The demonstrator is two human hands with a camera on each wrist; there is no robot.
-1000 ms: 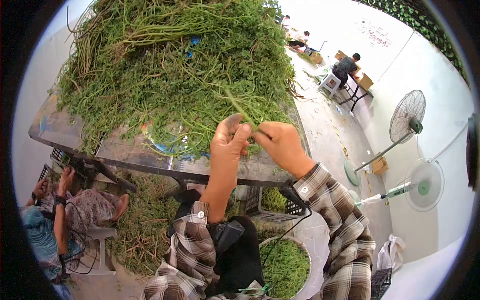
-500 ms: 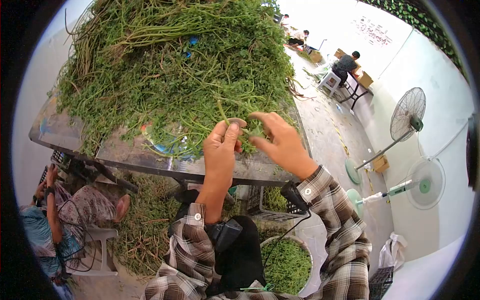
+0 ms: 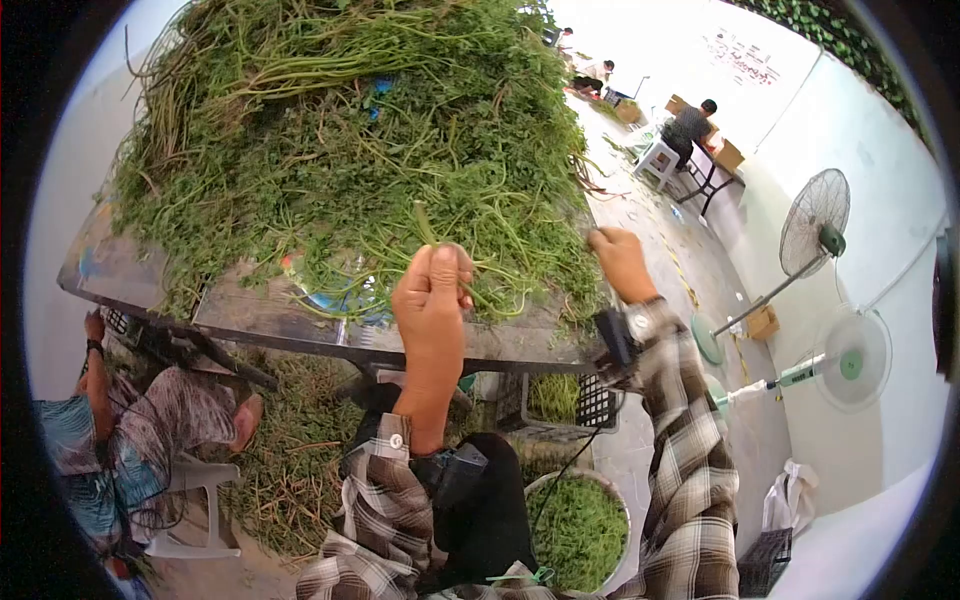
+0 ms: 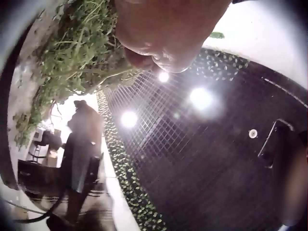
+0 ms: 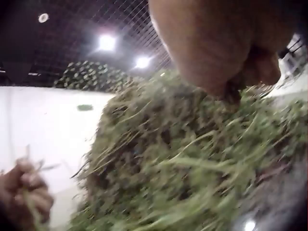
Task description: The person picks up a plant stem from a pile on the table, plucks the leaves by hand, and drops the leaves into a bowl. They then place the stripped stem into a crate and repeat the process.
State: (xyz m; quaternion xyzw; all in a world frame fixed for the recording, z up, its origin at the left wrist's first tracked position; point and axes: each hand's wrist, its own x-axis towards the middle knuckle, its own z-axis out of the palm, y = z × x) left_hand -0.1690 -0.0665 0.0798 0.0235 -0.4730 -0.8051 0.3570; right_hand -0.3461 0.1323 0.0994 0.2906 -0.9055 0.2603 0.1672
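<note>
My left hand (image 3: 432,290) pinches a green stem (image 3: 423,222) between thumb and fingers in the head view; its upper end points up and leafy parts trail to the right below. That hand shows at the top of the left wrist view. My right hand (image 3: 624,265) is apart from it, past the table's right edge, with its fingers curled. No held thing shows in it. The right wrist view shows its fingers bent down in front of the heap (image 5: 163,144). A large heap of leafy stems (image 3: 350,150) covers much of the table (image 3: 270,310).
Under the table are a black crate (image 3: 515,405) and loose stems (image 3: 290,450). A round tub of greens (image 3: 580,530) stands by my legs. Someone sits at the lower left (image 3: 180,420). Fans (image 3: 815,225) stand at the right; other people work farther back.
My right hand has let go of the stem and moved right, away from the left hand, its fingers spreading and then curling. My left hand has shifted slightly left with the stem.
</note>
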